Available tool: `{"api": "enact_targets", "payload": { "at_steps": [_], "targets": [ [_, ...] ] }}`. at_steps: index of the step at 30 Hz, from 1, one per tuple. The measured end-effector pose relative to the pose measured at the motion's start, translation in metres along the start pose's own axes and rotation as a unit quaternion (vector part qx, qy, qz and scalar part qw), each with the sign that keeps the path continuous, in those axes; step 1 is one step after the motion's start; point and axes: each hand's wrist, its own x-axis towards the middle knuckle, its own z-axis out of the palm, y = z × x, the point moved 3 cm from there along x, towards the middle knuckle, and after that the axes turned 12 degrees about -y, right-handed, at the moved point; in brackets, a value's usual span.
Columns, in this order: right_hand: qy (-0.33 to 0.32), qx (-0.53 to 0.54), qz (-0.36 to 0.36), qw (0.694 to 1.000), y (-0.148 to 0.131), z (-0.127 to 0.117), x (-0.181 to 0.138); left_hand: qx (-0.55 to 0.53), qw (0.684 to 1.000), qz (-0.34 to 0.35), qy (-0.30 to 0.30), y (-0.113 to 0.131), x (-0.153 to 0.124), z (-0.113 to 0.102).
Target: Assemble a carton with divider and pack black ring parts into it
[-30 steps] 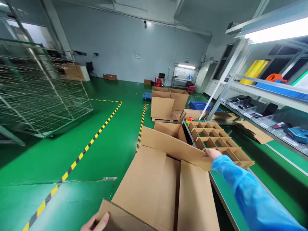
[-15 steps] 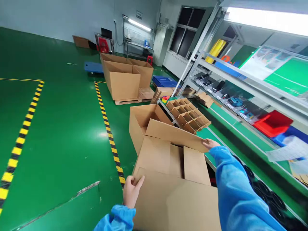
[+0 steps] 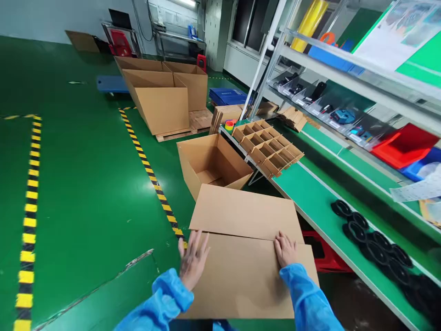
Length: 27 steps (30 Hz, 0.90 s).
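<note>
In front of me stands a cardboard box (image 3: 241, 276) with its two long top flaps folded down, their edges meeting in a narrow seam. My left hand (image 3: 193, 259) is at the box's left edge beside the seam, fingers spread and holding nothing. On the right end of the seam lies my right hand (image 3: 285, 249), its fingers stretched over the cardboard and pressing on the flaps. Both arms wear blue sleeves. The inside of the box is hidden under the flaps.
Just beyond stands an open cardboard box (image 3: 213, 161). To the right runs a green workbench (image 3: 310, 193) bearing a cardboard divider grid (image 3: 267, 146) and several black rings (image 3: 375, 248). Larger open boxes (image 3: 161, 101) stand on a pallet. A red stool (image 3: 327, 253) is under the bench.
The far flap, upright in my right hand before, now lies flat. My right hand has let go of its edge and come nearer. My left hand has opened from its pinch on the near flap.
</note>
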Motion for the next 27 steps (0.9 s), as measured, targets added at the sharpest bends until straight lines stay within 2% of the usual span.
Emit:
{"api": "enact_targets", "payload": {
  "at_steps": [2,4,7,9,10,13,15,17,19,21,23,24,25,26,27],
  "targets": [
    [0.058,0.034,-0.01,0.998,0.009,0.017,0.0,0.018,0.996,0.056,-0.066,0.012,0.033,0.004],
    [0.104,0.057,-0.021,0.993,0.017,0.022,0.003,0.024,0.988,0.064,-0.136,0.021,0.069,0.017],
    [0.078,0.064,-0.001,0.995,0.014,0.013,0.013,0.023,0.977,0.054,-0.204,0.023,0.105,0.048],
    [0.06,0.064,0.035,0.996,-0.012,-0.006,0.024,0.022,0.973,0.057,-0.223,0.018,0.112,0.064],
    [0.072,0.061,0.044,0.995,-0.033,-0.017,0.03,0.021,0.972,0.061,-0.227,0.014,0.112,0.068],
    [0.162,0.045,0.0,0.986,-0.115,-0.034,0.047,0.0,0.969,0.093,-0.228,0.006,0.108,0.07],
    [0.18,0.03,-0.031,0.983,-0.164,-0.016,0.057,-0.027,0.97,0.109,-0.214,0.002,0.105,0.068],
    [0.14,-0.003,-0.029,0.99,-0.194,0.021,0.064,-0.07,0.969,0.116,-0.209,-0.003,0.103,0.069],
    [0.082,-0.049,-0.006,0.995,-0.204,0.061,0.067,-0.131,0.956,0.131,-0.226,-0.008,0.101,0.071],
    [0.051,-0.08,0.018,0.995,-0.202,0.085,0.067,-0.212,0.926,0.177,-0.257,-0.017,0.103,0.068],
    [0.047,-0.091,0.022,0.994,-0.2,0.089,0.067,-0.311,0.888,0.217,-0.258,-0.038,0.116,0.053],
    [0.05,-0.093,0.022,0.994,-0.201,0.086,0.068,-0.362,0.876,0.211,-0.239,-0.056,0.127,0.044],
    [0.05,-0.094,0.021,0.994,-0.204,0.082,0.069,-0.413,0.868,0.181,-0.209,-0.08,0.142,0.035],
    [0.044,-0.094,0.021,0.994,-0.209,0.077,0.071,-0.45,0.867,0.119,-0.178,-0.108,0.16,0.03],
    [0.035,-0.094,0.025,0.995,-0.213,0.072,0.073,-0.479,0.866,0.016,-0.141,-0.137,0.178,0.03]
  ]
}}
